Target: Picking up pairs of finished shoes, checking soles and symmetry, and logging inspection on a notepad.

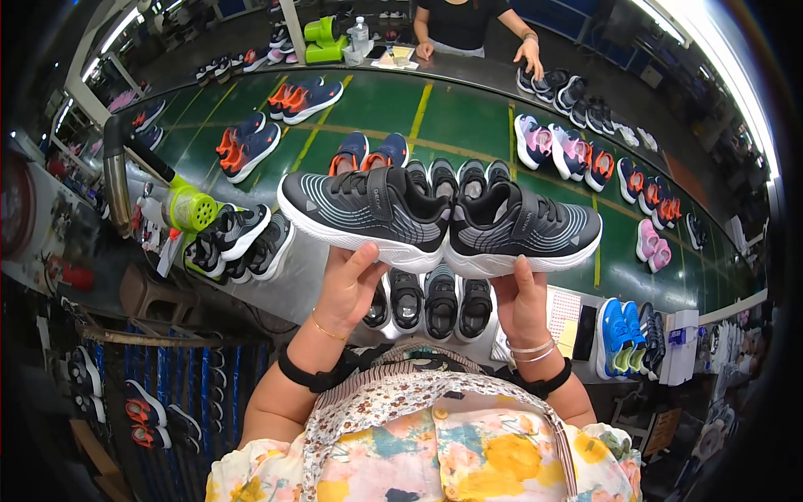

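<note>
Side by side in front of me, heel to heel, are two black sneakers with pale wavy stripes and white soles. My left hand [349, 289] grips the left sneaker [368, 205] from below, the thumb against its sole; its toe faces left. My right hand [520, 305] holds the right sneaker [523, 226] the same way, toe to the right. Below them, a row of black sneakers [441, 305] stands on the metal worktop, close to my body. Behind the held pair, more grey-black sneakers [443, 174] are partly hidden.
A green conveyor belt [452, 117] carries navy-orange sneakers [305, 100] and pink sneakers [569, 151]. At left are a lime-green blower [192, 209] and black sneakers [268, 247]. Blue sneakers [621, 335] and a phone [585, 333] lie right. A co-worker's hand [529, 54] reaches over shoes opposite.
</note>
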The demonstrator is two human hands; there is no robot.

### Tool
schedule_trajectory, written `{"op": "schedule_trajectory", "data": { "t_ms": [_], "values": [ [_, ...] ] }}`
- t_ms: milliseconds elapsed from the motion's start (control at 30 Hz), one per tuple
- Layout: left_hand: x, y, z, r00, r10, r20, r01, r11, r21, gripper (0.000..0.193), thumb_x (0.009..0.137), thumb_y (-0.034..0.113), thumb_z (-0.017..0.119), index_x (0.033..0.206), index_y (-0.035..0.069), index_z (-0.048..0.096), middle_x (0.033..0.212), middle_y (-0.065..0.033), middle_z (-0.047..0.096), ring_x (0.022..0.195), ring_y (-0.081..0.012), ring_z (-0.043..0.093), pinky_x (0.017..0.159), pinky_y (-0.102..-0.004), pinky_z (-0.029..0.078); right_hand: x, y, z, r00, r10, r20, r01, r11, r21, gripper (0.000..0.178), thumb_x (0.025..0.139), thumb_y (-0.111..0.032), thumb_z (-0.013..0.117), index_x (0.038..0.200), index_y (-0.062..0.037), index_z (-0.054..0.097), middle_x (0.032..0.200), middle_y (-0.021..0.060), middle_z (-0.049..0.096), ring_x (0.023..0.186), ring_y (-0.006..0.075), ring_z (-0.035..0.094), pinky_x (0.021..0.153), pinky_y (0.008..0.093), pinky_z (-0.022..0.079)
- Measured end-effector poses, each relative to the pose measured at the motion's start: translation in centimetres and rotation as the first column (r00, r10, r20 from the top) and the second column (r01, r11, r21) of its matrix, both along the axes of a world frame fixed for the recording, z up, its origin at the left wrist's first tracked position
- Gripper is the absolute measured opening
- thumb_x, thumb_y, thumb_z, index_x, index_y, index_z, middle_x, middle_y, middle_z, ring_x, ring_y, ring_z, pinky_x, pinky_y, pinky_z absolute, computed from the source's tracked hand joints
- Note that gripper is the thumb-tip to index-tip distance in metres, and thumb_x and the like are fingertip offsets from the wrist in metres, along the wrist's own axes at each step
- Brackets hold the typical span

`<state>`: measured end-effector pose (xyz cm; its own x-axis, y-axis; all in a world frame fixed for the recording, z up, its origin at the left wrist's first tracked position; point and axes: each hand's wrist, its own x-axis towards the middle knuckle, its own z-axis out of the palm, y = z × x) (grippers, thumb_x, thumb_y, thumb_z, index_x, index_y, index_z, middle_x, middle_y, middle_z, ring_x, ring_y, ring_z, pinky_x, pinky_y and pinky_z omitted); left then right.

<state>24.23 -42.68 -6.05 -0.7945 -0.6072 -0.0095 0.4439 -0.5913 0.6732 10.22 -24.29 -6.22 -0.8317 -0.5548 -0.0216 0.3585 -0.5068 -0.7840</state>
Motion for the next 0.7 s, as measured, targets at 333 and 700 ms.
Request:
{"op": "schedule_trajectory", "data": {
  "t_ms": [333, 700],
  "values": [
    [0.0, 0.1, 0.0, 0.998, -0.023, -0.066, 0.023, 1.000, -0.002, 0.043, 0.084, 0.004, 0.058, 0.123, 0.008, 0.041, 0.114, -0.0042, 0.053, 0.104, -0.0162, 0.053, 0.090, -0.0325, 0.044, 0.3, 0.1, 0.4, 1.000, 0.002, -0.013, -0.003, 1.000, -0.011, 0.033, 0.088, -0.018, 0.055, 0.118, -0.0080, 0.046, 0.111, 0.0064, 0.056, 0.102, 0.0204, 0.055, 0.090, 0.0375, 0.044],
    [0.6, -0.8, -0.1, 0.975, -0.124, -0.185, 0.130, 0.991, 0.017, 0.048, 0.083, 0.008, 0.056, 0.128, 0.007, 0.037, 0.122, -0.0066, 0.049, 0.112, -0.0210, 0.048, 0.096, -0.0370, 0.038, -1.2, 0.4, -1.0, 0.983, 0.162, -0.080, -0.171, 0.979, -0.113, 0.046, 0.090, -0.031, 0.048, 0.127, -0.0055, 0.039, 0.125, 0.0100, 0.047, 0.114, 0.0248, 0.047, 0.099, 0.0419, 0.035]
  ]
}}
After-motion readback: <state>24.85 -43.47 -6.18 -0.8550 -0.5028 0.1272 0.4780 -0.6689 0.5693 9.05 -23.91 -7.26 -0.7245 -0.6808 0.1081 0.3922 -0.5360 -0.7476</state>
